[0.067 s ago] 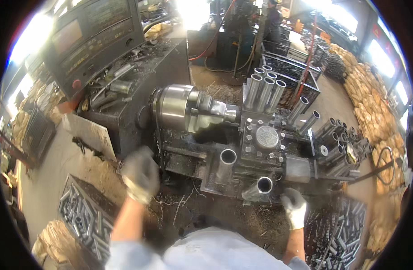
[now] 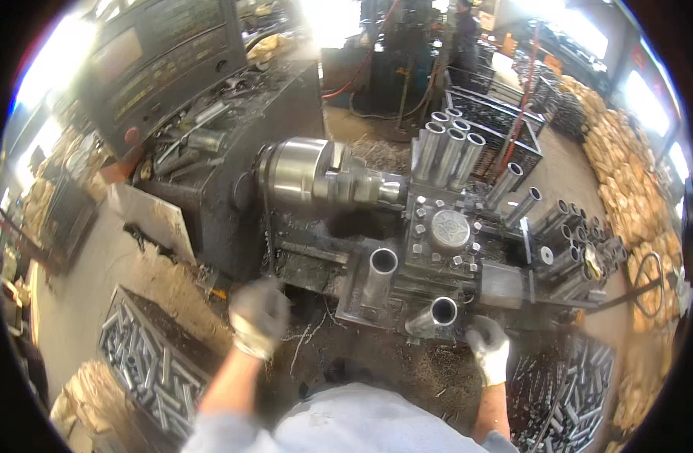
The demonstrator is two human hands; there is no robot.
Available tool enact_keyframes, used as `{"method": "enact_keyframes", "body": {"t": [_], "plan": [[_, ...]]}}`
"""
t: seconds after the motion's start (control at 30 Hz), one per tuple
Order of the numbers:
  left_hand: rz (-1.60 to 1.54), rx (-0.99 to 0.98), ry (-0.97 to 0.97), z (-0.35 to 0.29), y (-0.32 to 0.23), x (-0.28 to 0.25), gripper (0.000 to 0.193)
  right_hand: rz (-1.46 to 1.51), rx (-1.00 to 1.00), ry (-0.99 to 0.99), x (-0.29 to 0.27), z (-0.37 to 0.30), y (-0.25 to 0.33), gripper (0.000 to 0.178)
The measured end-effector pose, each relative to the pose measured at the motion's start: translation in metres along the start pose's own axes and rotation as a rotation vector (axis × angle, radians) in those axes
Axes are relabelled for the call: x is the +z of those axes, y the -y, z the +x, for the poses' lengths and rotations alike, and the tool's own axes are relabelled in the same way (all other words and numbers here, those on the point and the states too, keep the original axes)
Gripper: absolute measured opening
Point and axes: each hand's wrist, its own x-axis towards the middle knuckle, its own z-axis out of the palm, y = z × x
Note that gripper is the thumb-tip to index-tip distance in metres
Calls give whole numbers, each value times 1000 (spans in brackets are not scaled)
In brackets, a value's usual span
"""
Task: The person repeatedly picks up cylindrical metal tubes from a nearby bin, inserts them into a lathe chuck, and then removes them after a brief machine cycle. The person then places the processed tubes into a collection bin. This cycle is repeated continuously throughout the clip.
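Left hand point(image 2: 261, 309) blurred, nearer the wearer than the chuck point(image 2: 292, 172); open or closed, cannot tell. Right hand point(image 2: 485, 336) just beside tilted tube point(image 2: 420, 322) (grip likewise unclear). Upright tube point(image 2: 376, 287) on machine plate point(image 2: 352, 303). Advisable: grasp outer walls, avoid rims.

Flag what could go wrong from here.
1. The leaning tube sits near the front edge of the machine ledge, close to the right hand; a bump might knock it off.
2. Both hands are gloved. If the chuck turns, fabric could catch should the left hand reach up to it.
3. Stringy metal chips below the ledge, near the left hand, might snag the glove.
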Motion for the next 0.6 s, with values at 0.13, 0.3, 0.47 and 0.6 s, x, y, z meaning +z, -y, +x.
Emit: {"method": "enact_keyframes", "body": {"t": [0.13,0.3,0.47,0.6], "plan": [[-112,-473,679,-184,-59,13,41,144,-148,275,25,22,-6,63],[-149,-1061,966,-281,-82,-23,39,-39,-258,562,62,40,-1,37],[-50,-1194,698,-341,-107,-88,38,83,-398,680,129,-12,9,25],[-17,-1386,444,-440,-148,-158,43,-106,-790,1063,205,-127,35,35]]}}
